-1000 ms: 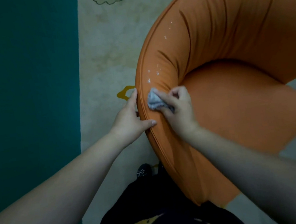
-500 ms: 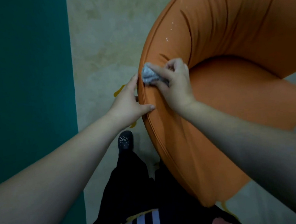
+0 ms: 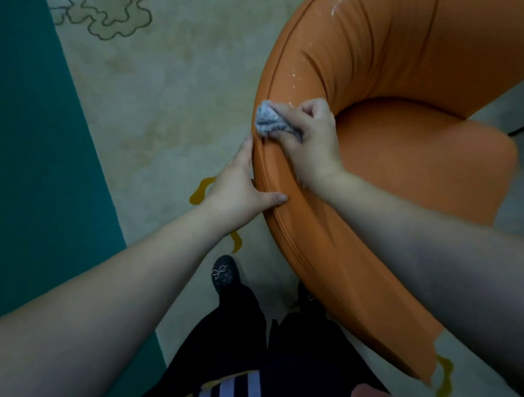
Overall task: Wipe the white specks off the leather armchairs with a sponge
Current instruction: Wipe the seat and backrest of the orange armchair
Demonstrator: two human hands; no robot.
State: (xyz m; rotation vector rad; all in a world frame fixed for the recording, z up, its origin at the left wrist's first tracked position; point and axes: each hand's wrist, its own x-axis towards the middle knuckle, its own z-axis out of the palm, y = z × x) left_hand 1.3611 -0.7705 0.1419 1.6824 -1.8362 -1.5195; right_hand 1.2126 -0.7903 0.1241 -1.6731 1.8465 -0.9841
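Right hand (image 3: 311, 141): clenched round a crumpled grey sponge (image 3: 268, 120), pressing it on the armrest rim.
Left hand (image 3: 243, 189): flat, fingers straight – bracing the outer side.
Orange armchair (image 3: 412, 163): far edge cut off – white specks (image 3: 298, 78) blurred.

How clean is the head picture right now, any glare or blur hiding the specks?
Head view: dim overall; wet glare along the armchair's top rim mixes with the white specks; the seat's right edge is smeared; right hand and sponge fairly sharp.
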